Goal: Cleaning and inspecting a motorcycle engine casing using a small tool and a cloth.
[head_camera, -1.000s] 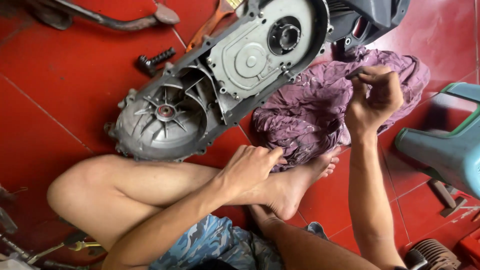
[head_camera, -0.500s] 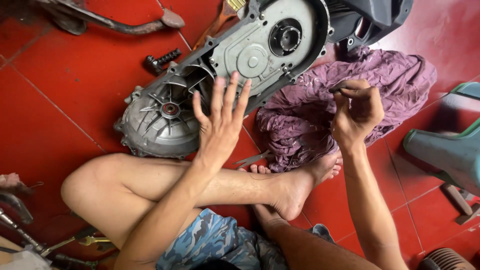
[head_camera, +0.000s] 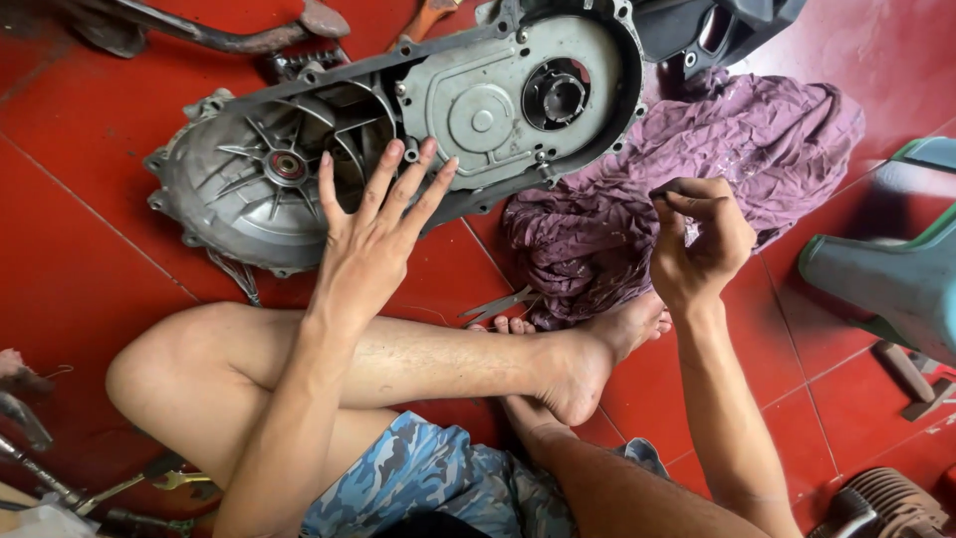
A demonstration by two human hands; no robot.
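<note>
Engine cover sits on the floor, rag right of it, stool further right, pliers by the foot.

one grey engine casing on the red tile floor. one purple rag. two hands: left hand, right hand. two bare feet. one teal plastic stool. one metal pipe top left. one finned cylinder part bottom right. a few loose tools at left edge, count unclear.
</note>
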